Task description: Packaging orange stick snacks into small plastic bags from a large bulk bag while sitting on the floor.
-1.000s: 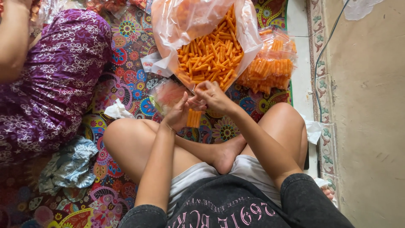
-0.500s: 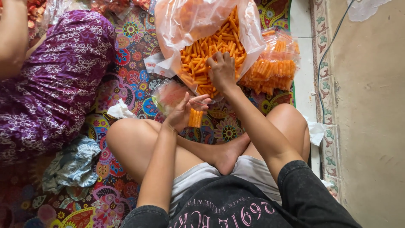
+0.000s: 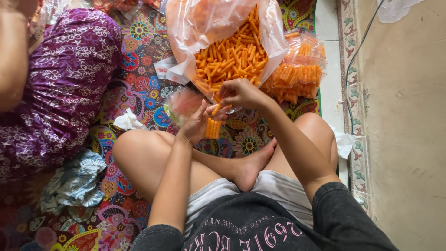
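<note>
- Head view: a glossy floral mat (image 3: 139, 88) is spread over the floor, with pale bare concrete at 3 o'clock.
- A large crinkled clear bag (image 3: 223, 32) of rigid orange snack sticks (image 3: 232, 58) lies open at 12 o'clock.
- A small clear pouch (image 3: 186, 104) is held open by the left hand (image 3: 197, 123), partly filled.
- The right hand (image 3: 239, 93) is pinched shut on a few sticks above the pouch.
- Portioning is judged in hand; a careful drop into the mouth is called for.

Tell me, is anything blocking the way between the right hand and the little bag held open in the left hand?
Nothing visible does. The right hand, holding orange snack sticks, sits right at the mouth of the small clear bag that the left hand holds; the big open bag lies just behind.
</note>
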